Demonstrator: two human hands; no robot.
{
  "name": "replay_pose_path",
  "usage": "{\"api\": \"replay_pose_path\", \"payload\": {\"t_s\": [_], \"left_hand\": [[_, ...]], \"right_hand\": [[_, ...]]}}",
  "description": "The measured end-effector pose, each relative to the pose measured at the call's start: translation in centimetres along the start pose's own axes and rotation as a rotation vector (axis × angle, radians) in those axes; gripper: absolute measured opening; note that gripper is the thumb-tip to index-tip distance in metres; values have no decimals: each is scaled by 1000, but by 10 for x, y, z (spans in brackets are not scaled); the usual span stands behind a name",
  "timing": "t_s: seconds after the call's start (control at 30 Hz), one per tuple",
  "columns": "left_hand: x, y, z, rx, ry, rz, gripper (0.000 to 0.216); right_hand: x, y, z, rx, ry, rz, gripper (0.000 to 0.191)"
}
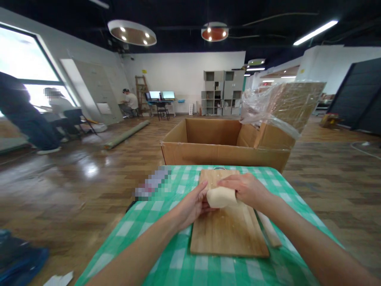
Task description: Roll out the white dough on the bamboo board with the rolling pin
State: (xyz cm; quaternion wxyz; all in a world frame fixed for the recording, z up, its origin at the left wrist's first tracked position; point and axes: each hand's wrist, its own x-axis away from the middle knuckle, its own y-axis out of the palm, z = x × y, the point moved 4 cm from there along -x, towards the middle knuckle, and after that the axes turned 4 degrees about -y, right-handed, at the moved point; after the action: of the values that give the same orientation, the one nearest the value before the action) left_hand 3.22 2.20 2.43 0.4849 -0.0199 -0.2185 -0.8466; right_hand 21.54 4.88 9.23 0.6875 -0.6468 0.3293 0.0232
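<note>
A pale, smooth piece of dough (pixel 222 197) is held in the air just above a wooden cutting board (pixel 228 234). My left hand (pixel 198 202) cups its left side, thumb up and fingers curled beneath. From the right, my right hand (pixel 245 188) grips its upper edge; some of those fingertips are hidden behind the dough. Along the board's right side lies a light wooden stick like a rolling pin (pixel 269 230), partly covered by my right forearm. The board rests on a green and white checked tablecloth (pixel 157 238).
Just beyond the table stands a large open cardboard box (pixel 220 153), with plastic-wrapped cardboard (pixel 293 103) at its right. A blurred-out flat item (pixel 153 182) lies at the table's left edge. A rolled mat (pixel 127 135) is on the floor. Several people are at the left and back.
</note>
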Motion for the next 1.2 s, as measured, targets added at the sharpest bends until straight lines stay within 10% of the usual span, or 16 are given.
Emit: {"api": "replay_pose_path", "payload": {"t_s": [0.4, 0.6, 0.83, 0.97, 1.2], "left_hand": [[1, 7, -9, 17, 128, 125, 45], [4, 2, 4, 6, 281, 198, 51], [9, 10, 8, -19, 311, 193, 62], [11, 17, 1, -24, 255, 159, 58], [15, 19, -3, -35, 232, 336, 54]], "right_hand": [[6, 8, -46, -14, -143, -81, 31], [7, -10, 3, -663, 293, 20, 47], [16, 39, 20, -1369, 713, 52, 51], [10, 33, 6, -1194, 691, 175, 44], [7, 30, -14, -1170, 559, -30, 37]]}}
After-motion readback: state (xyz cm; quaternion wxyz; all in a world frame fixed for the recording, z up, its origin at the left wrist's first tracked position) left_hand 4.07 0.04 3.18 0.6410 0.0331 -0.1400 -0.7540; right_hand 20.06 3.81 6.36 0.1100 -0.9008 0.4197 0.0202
